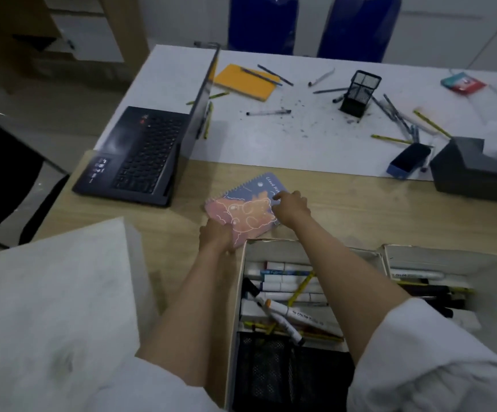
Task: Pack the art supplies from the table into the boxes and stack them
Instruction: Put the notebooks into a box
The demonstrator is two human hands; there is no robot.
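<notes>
A pink and blue spiral notebook [248, 208] lies on the wooden table just beyond an open white box [241, 263] filled with markers and pencils. My left hand [216, 236] grips the notebook's near left corner. My right hand [290, 208] holds its right edge, fingers curled over the cover. A second open box [449, 258] with pens sits to the right. Loose pens and pencils [399, 120], an orange notepad [245, 81] and a black mesh pen cup [359, 93] lie on the white sheet farther back.
An open black laptop [140, 153] stands at the left. A blue board eraser [408, 160] and a grey tissue box [476, 171] sit at the right. A white box lid [51, 292] lies at the near left. Two blue chairs stand behind the table.
</notes>
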